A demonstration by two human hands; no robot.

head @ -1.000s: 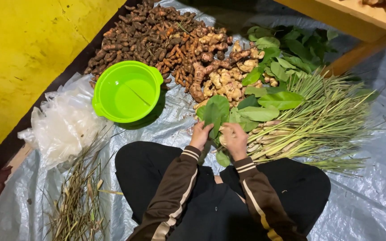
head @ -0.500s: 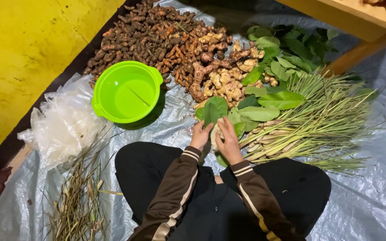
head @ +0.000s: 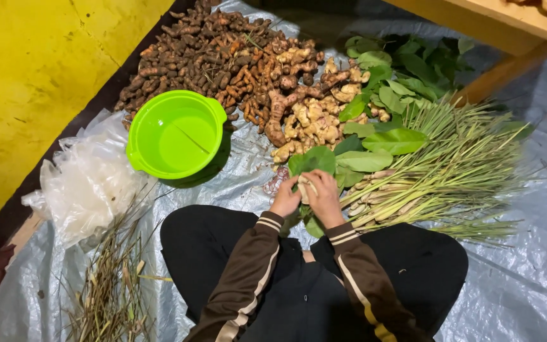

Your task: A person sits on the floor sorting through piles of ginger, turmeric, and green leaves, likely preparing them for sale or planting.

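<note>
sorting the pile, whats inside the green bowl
The green bowl looks nearly bare: only one thin strand lies across its floor. The plastic sheet beneath it is covered by the bowl.

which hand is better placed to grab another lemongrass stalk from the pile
Right, probably. The right hand sits right beside the cut ends of the lemongrass pile, while the left hand lies on the far side, nearer the green bowl. Both hands hold a green leaf.

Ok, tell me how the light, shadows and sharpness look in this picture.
Head view: light falls from above on the middle, bright on the green bowl and yellow wall; the bowl casts a dark shadow to its lower right; the plastic sheet shows soft glare; top edge falls dark; both hands, left and right, look sharp, without blur.
</note>
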